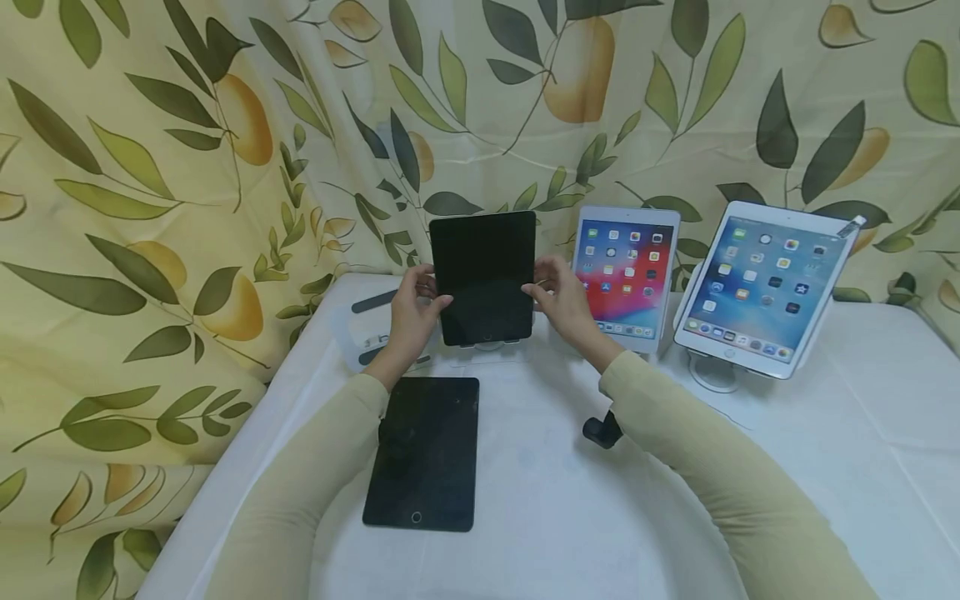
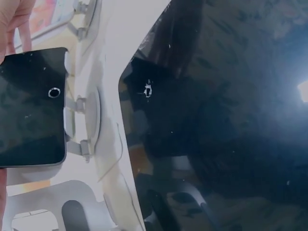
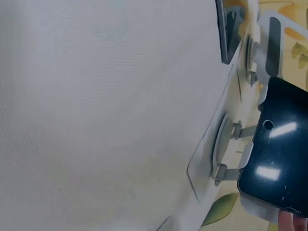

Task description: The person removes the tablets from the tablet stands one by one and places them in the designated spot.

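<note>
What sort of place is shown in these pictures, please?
Possibly a small staged display area for tablets: a white-covered table, leaf-patterned fabric hanging behind it, and three propped-up tablets in a row.

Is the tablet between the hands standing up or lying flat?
Standing up: the tablet is on a stand, its lower edge resting against small ledges.

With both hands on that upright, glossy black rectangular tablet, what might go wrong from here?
The glossy black rectangular tablet could slip if the left hand and right hand release it before it sits securely on its light-grey stand.

The right hand might knock the white-framed tablet with a lit red-and-blue screen close beside it.

The beige left sleeve, overlapping the flat-lying black tablet in the head view, may nudge it.
</note>
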Demonstrator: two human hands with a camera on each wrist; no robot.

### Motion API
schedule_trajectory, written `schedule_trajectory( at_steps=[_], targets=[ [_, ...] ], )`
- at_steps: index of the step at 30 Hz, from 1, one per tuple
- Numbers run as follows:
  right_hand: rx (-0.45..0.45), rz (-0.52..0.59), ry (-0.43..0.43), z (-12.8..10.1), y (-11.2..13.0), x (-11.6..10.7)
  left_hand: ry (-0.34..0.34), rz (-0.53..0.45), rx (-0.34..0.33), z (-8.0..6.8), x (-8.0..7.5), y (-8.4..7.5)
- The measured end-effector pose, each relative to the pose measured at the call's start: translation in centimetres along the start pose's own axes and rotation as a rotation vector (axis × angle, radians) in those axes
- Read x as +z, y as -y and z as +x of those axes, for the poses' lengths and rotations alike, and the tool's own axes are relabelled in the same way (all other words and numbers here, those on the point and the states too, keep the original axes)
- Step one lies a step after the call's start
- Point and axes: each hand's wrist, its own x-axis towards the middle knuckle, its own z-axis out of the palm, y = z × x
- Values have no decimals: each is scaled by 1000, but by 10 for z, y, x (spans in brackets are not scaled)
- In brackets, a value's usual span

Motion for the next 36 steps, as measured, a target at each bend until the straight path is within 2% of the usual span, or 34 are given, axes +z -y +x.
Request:
schedule_trajectory(
  at_steps=[14,20,22,27,28,36],
  targets=[
    [-89,8,-18,-2,11,-11,30,-21,35,5,-6,-14],
    [-96,-2,-24,-10,14,-14,65,-29,41,1,-9,-21],
    [-95,-1,-15,-13,15,-16,78,-26,34,-2,-11,-29],
    [-80,-17,15,-20,16,-24,110,-35,33,-5,-11,-34],
    [-76,-23,16,-22,17,-26,115,-39,39,-5,-10,-30],
    [-65,-57,-13,-40,22,-33,155,-60,23,-15,-10,-43]
  ],
)
